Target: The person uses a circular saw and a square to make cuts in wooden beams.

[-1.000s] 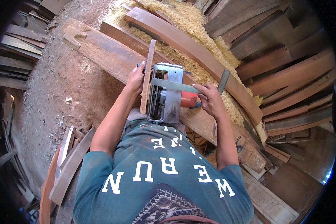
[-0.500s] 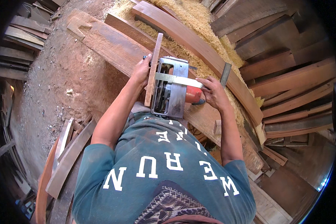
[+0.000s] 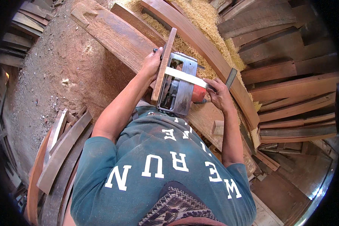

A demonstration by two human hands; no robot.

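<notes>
A power tool with a red body and a silver metal base (image 3: 187, 96), which looks like a circular saw, rests on its side on the plank in front of me. A straight wooden strip (image 3: 163, 81) stands along the left edge of its base. My left hand (image 3: 152, 64) is closed round the upper part of this strip, its fingertips hidden behind. In my right hand (image 3: 219, 95) is a metal square; its bright blade (image 3: 186, 77) crosses the base and reaches the strip. The square's dark arm (image 3: 231, 78) sticks up beyond my right hand.
The broad plank (image 3: 116, 45) under the saw runs to the far left, dusted with sawdust. Behind it lie a curved timber (image 3: 199, 43) and heaped yellow shavings (image 3: 201, 19). Stacked boards (image 3: 282, 90) fill the right side; curved offcuts (image 3: 64, 154) lean at the near left.
The saw, strip and both hands appear slightly further right as the whole view has shifted. The strip leans a little more to the right. Both grips stay the same.
</notes>
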